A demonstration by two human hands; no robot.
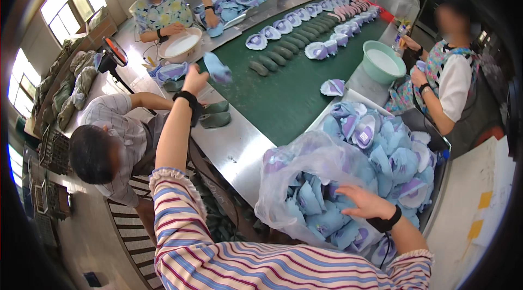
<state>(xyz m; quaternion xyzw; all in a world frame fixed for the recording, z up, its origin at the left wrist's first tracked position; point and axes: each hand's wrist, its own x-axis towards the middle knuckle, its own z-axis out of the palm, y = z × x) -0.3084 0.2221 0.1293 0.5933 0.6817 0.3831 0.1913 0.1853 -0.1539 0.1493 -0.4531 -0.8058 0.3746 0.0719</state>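
Note:
Stretched far out over the near left end of the conveyor, my left hand (194, 79) is closed, its fingertips at the edge of a light blue shoe upper (218, 68) that is smeared by motion. Some of the grip is hidden from view. My right hand (362, 203) has its fingers apart over the mouth of a clear plastic bag (272, 189). Blue and purple shoe uppers (321, 219) fill that bag, and more of them (395, 143) are heaped beside it in the bin.
Rows of dark green shoes (294, 42) and white-lined uppers (256, 42) lie on the green belt (261, 104). Two dark green shoes (216, 114) stand on the metal edge. Co-workers sit left, far left and right, near a cream basin (180, 44) and a mint basin (383, 62).

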